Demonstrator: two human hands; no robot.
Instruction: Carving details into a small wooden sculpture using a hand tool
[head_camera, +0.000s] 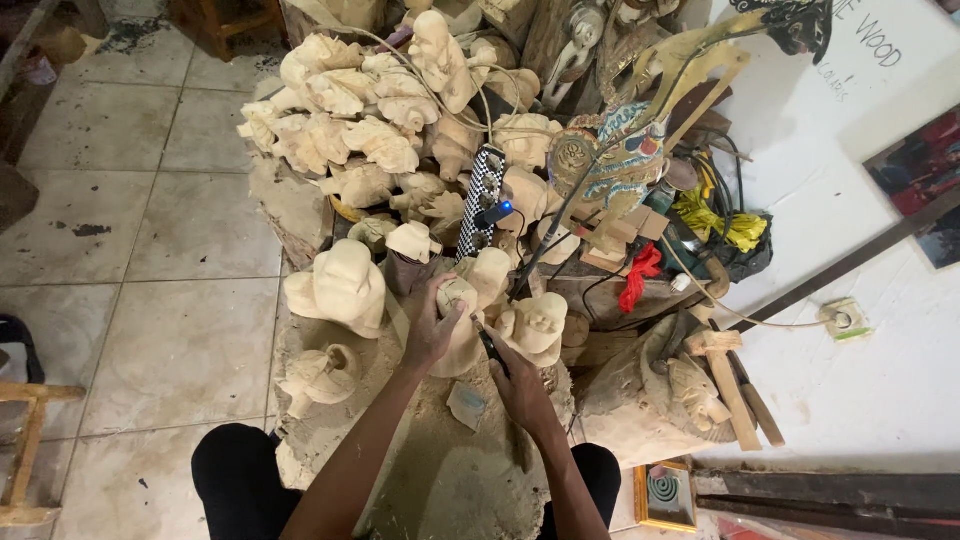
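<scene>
So the left hand (432, 330) is wrapped around a small pale wood carving (458, 318), fingers curled over its top and side, holding it down on the sawdust-covered work block (450, 470) right in front of the person's knees. The right hand (518, 385) is closed in a grip on a thin dark carving tool (488, 345), with the tip sitting against the lower right side of that carving. Can't really make out what kind of blade it is, too small and half hidden by the fingers.

Just right of the carving there's another little figure carving (540, 322), nearly touching it. To the left sits a bigger rounded figure (340, 285), and below that a smaller one (320, 372) lying on the edge of the block. Behind all this is a big heap of unfinished pale carvings (370, 120), a black-and-white checkered tool (482, 200) standing up among them, and a wooden mallet (722, 372) off to the right.
</scene>
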